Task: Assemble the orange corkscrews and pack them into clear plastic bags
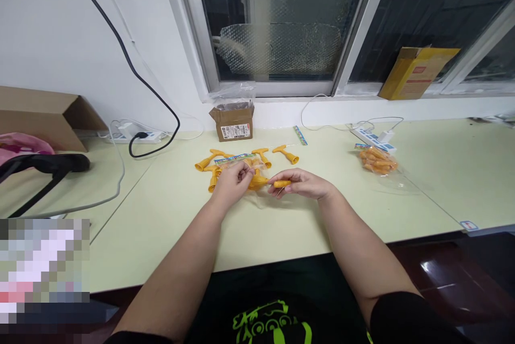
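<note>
1. I have the left hand [235, 180] pinching the clear bag [236, 158] over the table [177, 226].
2. I have the right hand [301, 183] grasping a yellow T-handle [282, 184] at the bag's right side.

The left hand [231, 185] and right hand [303, 184] are both bare, and so are the 2 forearms [181, 263] behind them. Well back from the hands, 2 black sleeves [414, 317] end in plain edges, 1 on each arm. The shirt [225, 290], nearer the body than the hands, is near-black. Below the hands its chest carries 1 lime-green print [273, 328]: cartoon-like outlines, round eye shapes, letter-like marks on the left hand's side and solid patches lower down.
</note>
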A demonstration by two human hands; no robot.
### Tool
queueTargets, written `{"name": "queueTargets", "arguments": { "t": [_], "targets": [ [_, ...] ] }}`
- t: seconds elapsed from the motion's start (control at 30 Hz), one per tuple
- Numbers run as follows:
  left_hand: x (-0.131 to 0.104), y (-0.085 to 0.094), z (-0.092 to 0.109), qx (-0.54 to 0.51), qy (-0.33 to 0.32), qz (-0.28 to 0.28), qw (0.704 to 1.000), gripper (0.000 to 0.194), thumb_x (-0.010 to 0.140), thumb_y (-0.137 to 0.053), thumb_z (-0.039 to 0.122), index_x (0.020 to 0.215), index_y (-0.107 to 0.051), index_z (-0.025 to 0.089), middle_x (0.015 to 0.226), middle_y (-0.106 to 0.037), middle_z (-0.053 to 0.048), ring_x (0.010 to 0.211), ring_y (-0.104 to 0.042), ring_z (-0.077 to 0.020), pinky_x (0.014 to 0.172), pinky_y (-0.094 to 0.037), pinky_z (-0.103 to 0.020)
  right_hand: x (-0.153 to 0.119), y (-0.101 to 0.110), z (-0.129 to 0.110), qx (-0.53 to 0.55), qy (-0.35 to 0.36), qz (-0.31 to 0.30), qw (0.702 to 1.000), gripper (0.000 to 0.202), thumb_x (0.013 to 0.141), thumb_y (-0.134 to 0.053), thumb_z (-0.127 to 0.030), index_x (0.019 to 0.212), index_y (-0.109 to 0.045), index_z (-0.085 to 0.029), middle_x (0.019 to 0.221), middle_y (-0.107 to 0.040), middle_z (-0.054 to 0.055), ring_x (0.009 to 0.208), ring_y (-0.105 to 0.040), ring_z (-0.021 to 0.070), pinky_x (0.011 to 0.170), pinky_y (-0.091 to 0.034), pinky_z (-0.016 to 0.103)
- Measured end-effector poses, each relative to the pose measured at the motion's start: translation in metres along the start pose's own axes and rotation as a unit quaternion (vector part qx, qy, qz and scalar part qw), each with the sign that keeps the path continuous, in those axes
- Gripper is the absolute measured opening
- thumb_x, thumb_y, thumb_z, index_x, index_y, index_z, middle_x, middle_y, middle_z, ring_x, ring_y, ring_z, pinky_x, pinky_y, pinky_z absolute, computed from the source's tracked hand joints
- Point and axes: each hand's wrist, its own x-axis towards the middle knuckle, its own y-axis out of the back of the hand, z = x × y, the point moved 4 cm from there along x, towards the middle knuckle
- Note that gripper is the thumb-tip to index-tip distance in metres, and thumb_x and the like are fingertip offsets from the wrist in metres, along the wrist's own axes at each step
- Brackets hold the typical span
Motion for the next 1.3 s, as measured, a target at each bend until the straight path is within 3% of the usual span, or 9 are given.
{"name": "queueTargets", "arguments": {
  "t": [0.13, 0.27, 0.47, 0.53, 0.63, 0.7, 0.93, 1.1, 1.3],
  "targets": [
    [0.0, 0.004, 0.003, 0.029, 0.008, 0.015, 0.999, 0.025, 0.095, -0.056, 0.04, 0.079, -0.056, 0.021, 0.067, -0.056, 0.002, 0.06, -0.049, -0.0145, 0.059, -0.037, -0.029, 0.001, -0.001, 0.002, -0.069, -0.026, -0.009, 0.997, 0.043, 0.088, -0.073, -0.02, 0.131, -0.07, -0.02, 0.132, -0.071, 0.012, 0.114, -0.069, 0.0203, 0.087, -0.059, 0.03],
    [-0.001, 0.004, 0.004, 0.034, 0.01, 0.015, 0.999, 0.021, 0.093, -0.058, 0.039, 0.082, -0.06, 0.021, 0.064, -0.056, 0.002, 0.061, -0.051, -0.0157, 0.06, -0.037, -0.029, 0.002, 0.004, 0.006, -0.093, -0.05, 0.036, 0.994, 0.048, 0.09, -0.062, -0.016, 0.138, -0.066, -0.023, 0.15, -0.058, 0.012, 0.109, -0.071, 0.0198, 0.071, -0.06, 0.024],
    [-0.001, -0.002, 0.005, 0.042, -0.045, -0.006, 0.998, 0.02, 0.096, -0.055, 0.037, 0.089, -0.066, 0.021, 0.066, -0.056, 0.001, 0.062, -0.051, -0.016, 0.061, -0.038, -0.03, 0.018, -0.013, 0.021, -0.16, -0.029, 0.07, 0.984, 0.056, 0.097, -0.05, -0.018, 0.152, -0.052, -0.026, 0.157, -0.049, 0.013, 0.092, -0.072, 0.015, 0.076, -0.064, 0.034],
    [-0.001, -0.002, 0.006, 0.04, -0.061, 0.001, 0.997, 0.019, 0.096, -0.054, 0.034, 0.089, -0.066, 0.02, 0.07, -0.059, 0.0, 0.065, -0.052, -0.0162, 0.063, -0.04, -0.03, 0.026, -0.019, 0.025, -0.241, 0.0, 0.129, 0.962, 0.054, 0.098, -0.046, -0.017, 0.15, -0.056, -0.027, 0.152, -0.054, 0.012, 0.093, -0.072, 0.0168, 0.08, -0.064, 0.037],
    [-0.001, -0.003, 0.008, 0.024, -0.072, 0.006, 0.997, 0.019, 0.096, -0.055, 0.033, 0.089, -0.067, 0.02, 0.072, -0.061, -0.001, 0.065, -0.053, -0.0163, 0.064, -0.041, -0.03, 0.033, -0.027, 0.024, -0.382, 0.057, 0.24, 0.891, 0.049, 0.098, -0.044, -0.012, 0.139, -0.066, -0.026, 0.14, -0.066, 0.009, 0.113, -0.069, 0.0219, 0.102, -0.056, 0.042],
    [-0.002, -0.006, 0.009, 0.01, -0.076, 0.001, 0.997, 0.019, 0.097, -0.055, 0.034, 0.089, -0.067, 0.02, 0.071, -0.061, -0.001, 0.064, -0.053, -0.0162, 0.063, -0.041, -0.03, 0.035, -0.031, 0.023, -0.444, 0.061, 0.272, 0.852, 0.045, 0.097, -0.048, -0.012, 0.136, -0.067, -0.025, 0.132, -0.071, 0.009, 0.119, -0.067, 0.0228, 0.108, -0.051, 0.042],
    [-0.002, -0.01, 0.011, 0.003, -0.065, 0.002, 0.998, 0.019, 0.096, -0.056, 0.033, 0.089, -0.067, 0.02, 0.068, -0.059, 0.0, 0.062, -0.051, -0.0159, 0.061, -0.04, -0.03, 0.028, -0.035, 0.02, -0.559, -0.002, 0.246, 0.792, 0.048, 0.09, -0.061, -0.017, 0.137, -0.065, -0.023, 0.134, -0.067, 0.009, 0.116, -0.066, 0.0237, 0.103, -0.05, 0.034],
    [-0.002, -0.01, 0.01, -0.002, -0.075, -0.008, 0.997, 0.019, 0.097, -0.056, 0.034, 0.089, -0.067, 0.02, 0.067, -0.056, 0.001, 0.061, -0.049, -0.0151, 0.061, -0.039, -0.03, 0.025, -0.028, 0.017, -0.592, -0.054, 0.223, 0.773, 0.051, 0.092, -0.053, -0.011, 0.14, -0.061, -0.027, 0.131, -0.069, 0.007, 0.115, -0.067, 0.0235, 0.095, -0.05, 0.032],
    [-0.005, -0.016, 0.013, 0.003, -0.094, -0.044, 0.995, 0.015, 0.097, -0.055, 0.029, 0.089, -0.063, 0.02, 0.071, -0.057, 0.001, 0.064, -0.051, -0.015, 0.063, -0.04, -0.029, 0.028, -0.022, 0.02, -0.596, -0.124, 0.291, 0.738, 0.038, 0.102, -0.053, -0.035, 0.138, -0.055, -0.021, 0.12, -0.075, 0.013, 0.099, -0.072, 0.0278, 0.079, -0.049, 0.034]
  ]
}}
